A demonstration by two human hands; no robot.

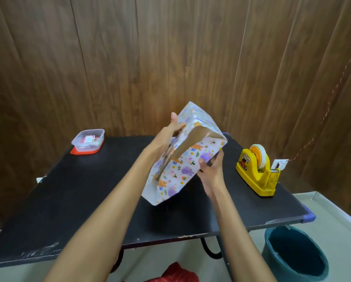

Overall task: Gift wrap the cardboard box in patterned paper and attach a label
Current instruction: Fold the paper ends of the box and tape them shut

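The cardboard box (pixel 182 165), mostly covered in patterned paper (pixel 203 119), was held tilted in the middle of the frame, lifted clear of the black table (pixel 78 200). The left hand (pixel 168 137) gripped its upper-left side, thumb up along the edge and fingers against the face. The right hand (pixel 210 169) had its fingers curled round the lower-right edge. A brown wedge of bare cardboard (pixel 199 135) showed where the paper gaped. Carried this easily between two hands, the box was probably light and stiff. The paper looked smooth enough to slip, and thin enough to crease or tear if pinched (better to hold the firm edges and corners than the loose flap). A yellow tape dispenser (pixel 258 174) stood at the right of the frame, a plastic container (pixel 88 139) at upper left, a teal bucket (pixel 294 255) at lower right
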